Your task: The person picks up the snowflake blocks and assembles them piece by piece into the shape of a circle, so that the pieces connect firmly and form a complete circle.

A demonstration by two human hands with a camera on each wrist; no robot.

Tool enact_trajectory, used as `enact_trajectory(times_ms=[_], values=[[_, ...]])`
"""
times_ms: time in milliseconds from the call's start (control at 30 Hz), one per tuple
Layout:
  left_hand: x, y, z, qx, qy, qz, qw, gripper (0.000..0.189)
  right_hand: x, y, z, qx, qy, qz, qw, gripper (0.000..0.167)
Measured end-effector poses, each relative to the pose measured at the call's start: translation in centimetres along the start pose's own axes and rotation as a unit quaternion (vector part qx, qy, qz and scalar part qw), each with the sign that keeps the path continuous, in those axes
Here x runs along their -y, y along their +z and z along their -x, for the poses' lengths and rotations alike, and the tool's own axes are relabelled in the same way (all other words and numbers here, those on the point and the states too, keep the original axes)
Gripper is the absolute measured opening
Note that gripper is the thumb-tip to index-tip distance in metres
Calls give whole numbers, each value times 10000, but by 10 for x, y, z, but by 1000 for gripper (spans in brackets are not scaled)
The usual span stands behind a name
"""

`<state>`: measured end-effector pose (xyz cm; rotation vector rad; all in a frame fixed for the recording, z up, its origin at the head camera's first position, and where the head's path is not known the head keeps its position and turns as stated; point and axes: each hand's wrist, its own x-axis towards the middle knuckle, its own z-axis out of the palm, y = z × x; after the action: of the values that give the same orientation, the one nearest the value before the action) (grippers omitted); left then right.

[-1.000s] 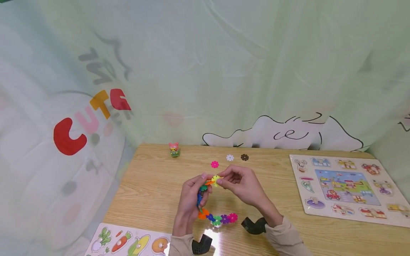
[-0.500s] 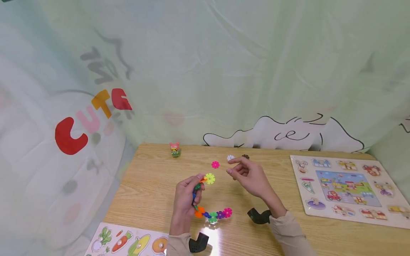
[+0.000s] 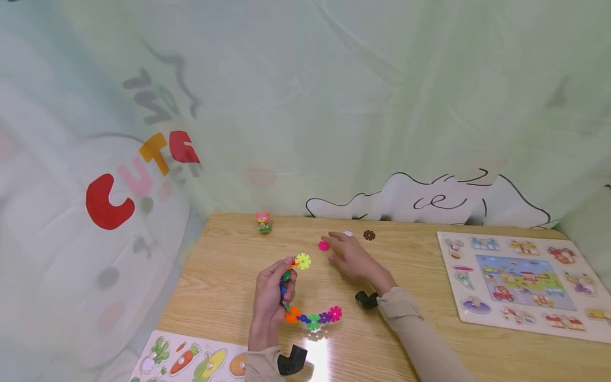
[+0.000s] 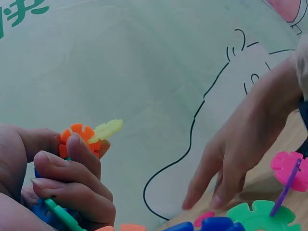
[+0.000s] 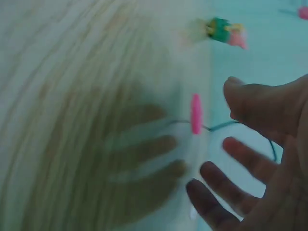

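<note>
My left hand grips a chain of linked, notched plastic discs. Between thumb and forefinger is an orange disc, with a yellow disc joined to it at the free end. From under the hand the rest of the chain runs right, through a light green disc to a pink end disc. Some middle links are hidden by the fingers. My right hand reaches over the table, fingers spread and holding nothing, beside a loose pink disc; in the right wrist view that disc lies beyond the fingertips.
Behind the right hand lie a white disc, partly covered, and a brown disc. A small pink figurine stands at the back left. A vehicle puzzle board lies right, a vegetable puzzle board front left. A printed curtain hangs behind.
The right hand has let go of the yellow disc and moved away, then over to the loose pink disc. The left hand has shifted slightly left with the chain.
</note>
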<state>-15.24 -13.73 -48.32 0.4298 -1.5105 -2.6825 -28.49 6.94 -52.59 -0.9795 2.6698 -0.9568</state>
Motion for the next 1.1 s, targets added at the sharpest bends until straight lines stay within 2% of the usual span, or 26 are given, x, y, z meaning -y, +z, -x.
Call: enact_trajectory(times_ms=[100, 167, 367, 467, 533, 633, 767, 833, 900, 1000, 1100], values=[[0, -1, -1, -40, -53, 25, 10000, 17, 3, 8, -9, 324, 51, 305, 9990, 48], [0, -1, 0, -26, -51, 33, 10000, 17, 5, 11, -11, 323, 152, 541, 9979, 41], [2, -1, -2, 118, 39, 83, 9999, 17, 12, 16, -6, -455, 600, 583, 9955, 15], [3, -1, -1, 155, 59, 63, 9998, 16, 15, 16, -1, -642, 927, 468, 9925, 9], [3, -1, -1, 160, 71, 49, 9998, 16, 16, 17, 4, -630, 1138, 327, 9910, 10], [3, -1, -1, 150, 107, 54, 9998, 17, 14, 16, 13, -495, 1469, -20, 9879, 22], [3, 2, 0, 182, 185, 71, 9996, 19, 9, 10, 27, -224, 1775, -336, 9833, 24], [3, 3, 0, 202, 214, 87, 9995, 20, 6, 6, 33, -135, 1747, -445, 9835, 26], [4, 5, 1, 206, 219, 135, 9995, 20, 6, 1, 36, -259, 1572, -619, 9853, 26], [4, 8, 2, 235, 223, 207, 9993, 21, 11, -6, 40, -805, 1033, -915, 9871, 21], [4, 12, 3, 248, 212, 249, 9992, 21, 22, -15, 43, -1399, 502, -1205, 9815, 14]])
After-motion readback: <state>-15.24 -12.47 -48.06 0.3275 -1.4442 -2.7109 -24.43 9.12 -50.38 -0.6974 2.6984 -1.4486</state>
